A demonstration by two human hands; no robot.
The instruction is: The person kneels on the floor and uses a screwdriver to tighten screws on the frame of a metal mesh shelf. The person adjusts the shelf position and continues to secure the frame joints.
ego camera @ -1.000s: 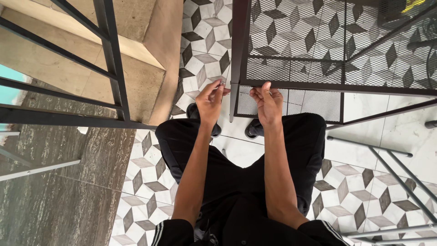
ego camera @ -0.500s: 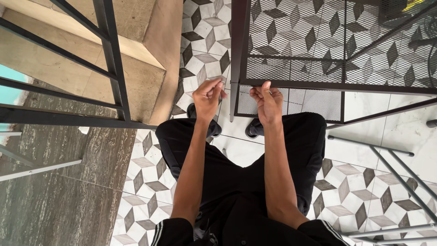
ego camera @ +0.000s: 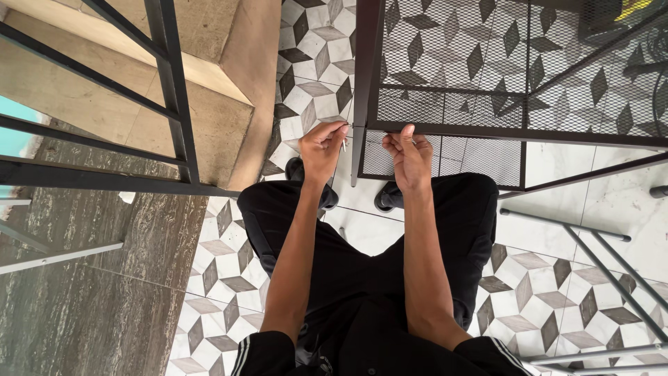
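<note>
My left hand (ego camera: pixel 321 147) pinches small metal piece (ego camera: pixel 344 144) against near-left corner of black mesh frame (ego camera: pixel 445 129). Right hand (ego camera: pixel 410 154) curled on frame's near bar, bracing; hold unclear.

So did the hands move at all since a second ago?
Barely. The left hand turned a little and its fingers now pinch a small silvery piece against the dark mesh frame. The right hand stayed at the frame's bar. Legs, shoes and railing look unchanged.
</note>
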